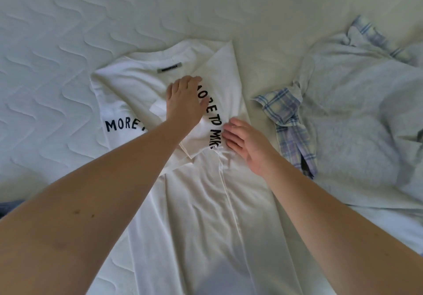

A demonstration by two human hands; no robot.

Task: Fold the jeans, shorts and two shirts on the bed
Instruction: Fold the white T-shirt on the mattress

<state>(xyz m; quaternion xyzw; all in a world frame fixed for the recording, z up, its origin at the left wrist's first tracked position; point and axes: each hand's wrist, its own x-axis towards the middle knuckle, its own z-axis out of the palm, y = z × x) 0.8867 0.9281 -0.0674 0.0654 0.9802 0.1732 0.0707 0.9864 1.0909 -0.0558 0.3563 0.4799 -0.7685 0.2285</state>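
A: White shirt (pixel 201 203) lies mid-bed (pixel 68 31); one side is folded inward. Left hand (pixel 183 102) and right hand (pixel 249 143) are laid flat on it, fingers straight.

B: Plaid garment (pixel 288 120) is noted unfolded, just beside; jeans not identifiable.

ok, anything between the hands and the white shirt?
No. Both the left hand and the right hand lie flat, directly on the white shirt, at its folded-in side. The plaid garment lies to the right on the bed, apart from the hands.
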